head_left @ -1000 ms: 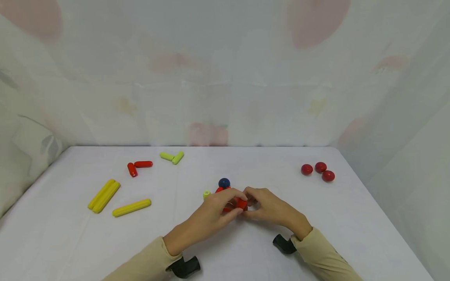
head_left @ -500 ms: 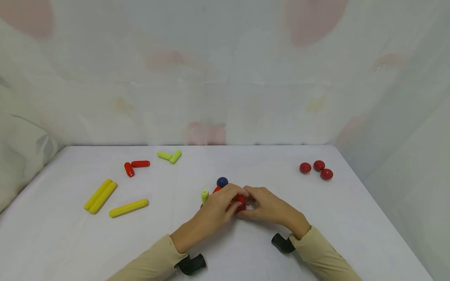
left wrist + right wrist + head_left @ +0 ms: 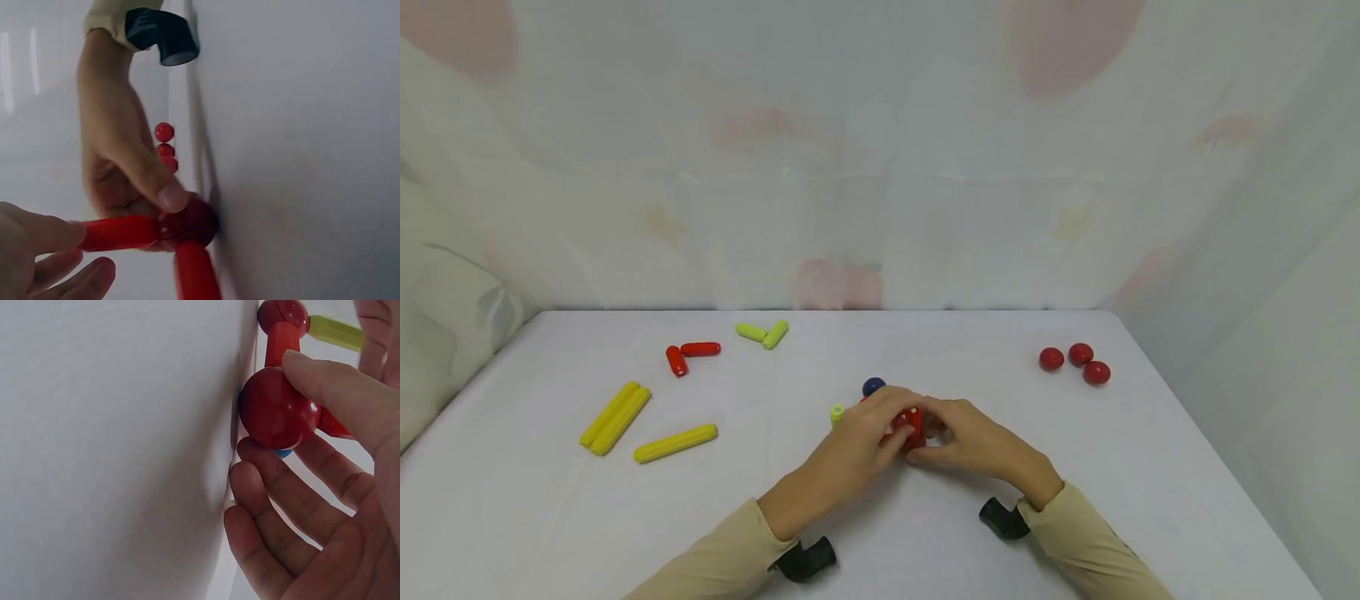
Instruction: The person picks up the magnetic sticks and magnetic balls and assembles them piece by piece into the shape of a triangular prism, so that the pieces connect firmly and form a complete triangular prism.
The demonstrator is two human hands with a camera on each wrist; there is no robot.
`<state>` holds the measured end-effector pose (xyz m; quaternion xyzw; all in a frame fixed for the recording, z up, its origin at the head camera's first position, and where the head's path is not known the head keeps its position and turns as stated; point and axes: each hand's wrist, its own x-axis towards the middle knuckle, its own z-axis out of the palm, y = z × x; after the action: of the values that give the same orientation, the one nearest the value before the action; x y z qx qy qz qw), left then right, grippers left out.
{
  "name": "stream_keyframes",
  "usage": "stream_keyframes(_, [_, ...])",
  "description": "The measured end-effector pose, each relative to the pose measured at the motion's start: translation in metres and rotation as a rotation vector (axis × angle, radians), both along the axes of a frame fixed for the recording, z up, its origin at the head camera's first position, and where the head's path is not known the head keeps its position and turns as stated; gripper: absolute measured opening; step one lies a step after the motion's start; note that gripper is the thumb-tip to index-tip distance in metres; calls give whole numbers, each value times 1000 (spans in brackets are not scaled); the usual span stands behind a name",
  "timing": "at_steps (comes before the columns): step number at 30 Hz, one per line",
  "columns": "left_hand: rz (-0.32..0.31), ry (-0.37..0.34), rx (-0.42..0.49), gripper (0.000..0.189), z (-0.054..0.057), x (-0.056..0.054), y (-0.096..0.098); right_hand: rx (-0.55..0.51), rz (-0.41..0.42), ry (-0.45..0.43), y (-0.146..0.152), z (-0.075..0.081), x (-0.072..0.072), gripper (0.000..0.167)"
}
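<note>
My right hand (image 3: 977, 437) holds a dark red ball (image 3: 278, 409) low over the table, thumb on its near side and fingers beneath. A short red rod (image 3: 119, 233) stands up from this ball, and my left hand (image 3: 850, 450) pinches its upper end between thumb and finger. From the same ball a second red rod (image 3: 283, 344) leads to another red ball (image 3: 282, 314), which carries a yellow-green rod (image 3: 334, 332). Beyond my left hand a dark blue ball (image 3: 874, 386) shows in the head view. My left hand hides much of this joined frame there.
Three red balls (image 3: 1081, 354) lie at the back right of the white table (image 3: 1150, 467). On the left are three long yellow rods (image 3: 675, 443), two red rods (image 3: 701, 349) and two yellow-green rods (image 3: 775, 334). A black elbow-shaped piece (image 3: 1003, 518) sits at each wrist.
The red rod in my left fingers has come upright at the ball, its holed top now showing. My left hand has shifted slightly forward; the right hand stays nearly still. The head view moved a little.
</note>
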<state>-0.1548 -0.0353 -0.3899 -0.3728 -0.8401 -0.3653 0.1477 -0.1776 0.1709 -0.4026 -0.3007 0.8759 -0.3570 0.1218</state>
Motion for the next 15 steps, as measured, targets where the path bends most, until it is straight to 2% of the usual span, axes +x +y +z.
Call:
stream_keyframes(4, [0, 40, 46, 34, 9, 0, -9, 2, -12, -11, 0, -1, -1, 35])
stream_keyframes(8, [36, 43, 42, 37, 17, 1, -24, 7, -10, -13, 0, -2, -1, 30])
stream_keyframes(12, [77, -28, 32, 42, 19, -1, -41, 23, -5, 4, -1, -1, -1, 30])
stream_keyframes(15, [79, -125, 17, 46, 14, -4, -53, 44, -18, 8, 0, 0, -1, 28])
